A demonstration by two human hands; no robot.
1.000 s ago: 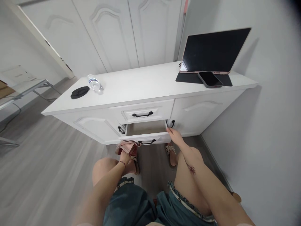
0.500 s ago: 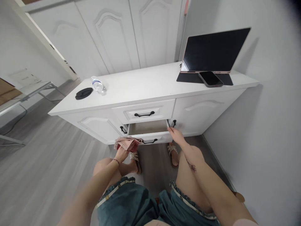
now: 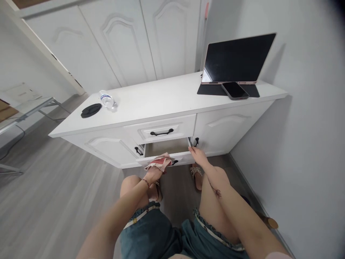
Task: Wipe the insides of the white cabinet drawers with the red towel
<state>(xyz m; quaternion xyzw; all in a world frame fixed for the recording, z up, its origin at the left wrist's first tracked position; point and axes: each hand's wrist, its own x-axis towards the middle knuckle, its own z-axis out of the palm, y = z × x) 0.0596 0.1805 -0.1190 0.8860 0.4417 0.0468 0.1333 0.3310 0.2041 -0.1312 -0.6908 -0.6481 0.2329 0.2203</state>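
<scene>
A pink and red cloth [image 3: 160, 162] is bunched in my left hand [image 3: 153, 175], which presses it against the front of the pulled-out lower drawer [image 3: 167, 146]. The cloth covers the left part of that drawer's black handle [image 3: 175, 162]. My right hand [image 3: 198, 156] grips the drawer's right front corner, its thumb on the top edge and the other fingers partly hidden. Just above is a closed upper drawer [image 3: 147, 135] with a black handle [image 3: 161, 132].
On the white cabinet top [image 3: 153, 99] stand a tablet [image 3: 237, 59] with a phone [image 3: 235, 90] before it, a clear plastic bottle [image 3: 107, 101] and a flat black object [image 3: 91, 110]. A wall [image 3: 307, 144] rises at the right. My knees flank the drawer.
My left hand has slid the cloth to the right along the drawer front, onto part of the handle. My right hand keeps its hold on the corner. The view has shifted slightly.
</scene>
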